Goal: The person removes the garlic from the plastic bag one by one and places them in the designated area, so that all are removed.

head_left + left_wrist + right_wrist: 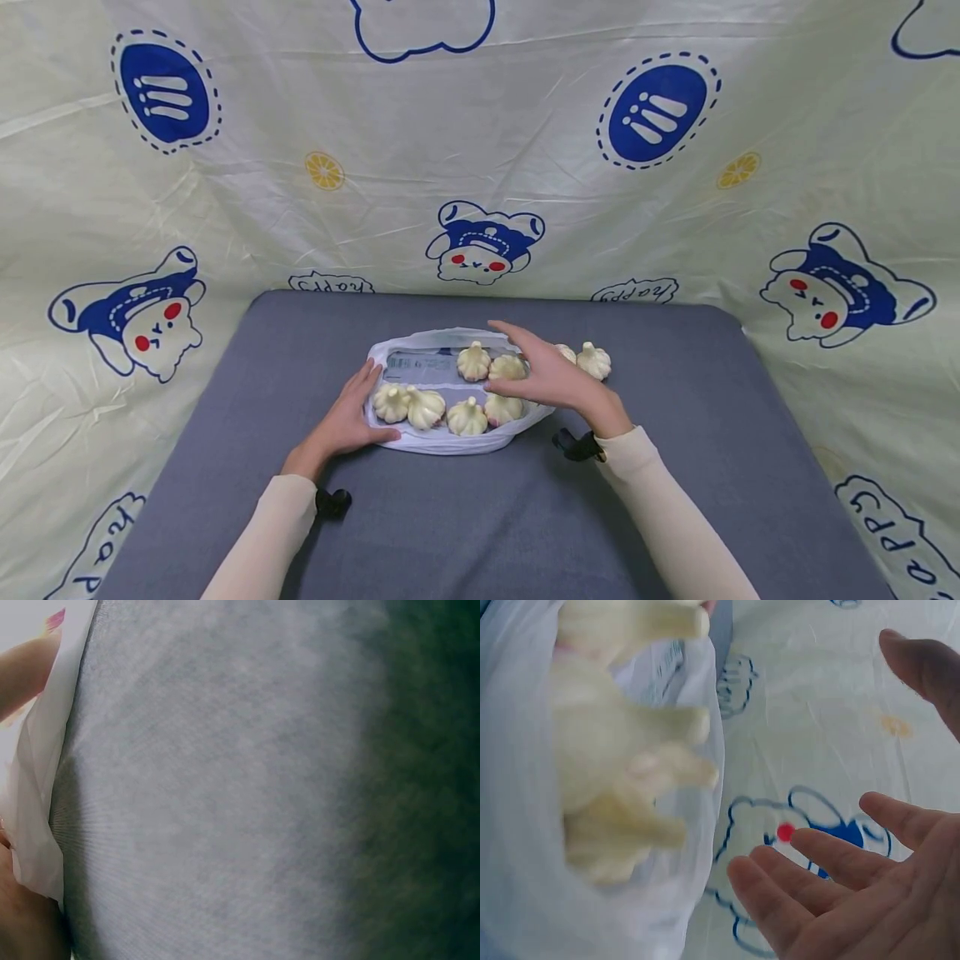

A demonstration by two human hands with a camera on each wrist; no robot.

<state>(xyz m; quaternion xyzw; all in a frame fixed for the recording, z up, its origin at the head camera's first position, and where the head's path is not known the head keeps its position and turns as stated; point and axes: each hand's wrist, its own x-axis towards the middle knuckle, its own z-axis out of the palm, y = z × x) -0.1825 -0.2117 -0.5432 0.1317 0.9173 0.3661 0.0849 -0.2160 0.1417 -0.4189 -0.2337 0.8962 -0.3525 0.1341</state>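
A white plastic bag lies on the grey table cover with several pale pleated dumplings on it. Two more dumplings sit on the cover just right of the bag. My left hand rests flat against the bag's left edge, fingers straight and thumb along its front rim. My right hand hovers over the bag's right side with fingers spread and holds nothing. In the right wrist view the open fingers are beside the bag and blurred dumplings. The left wrist view shows the bag's edge and a fingertip.
The grey cover spreads wide around the bag on all sides. A pale cartoon-printed sheet hangs behind and to both sides of the table. Black wrist straps sit at both cuffs.
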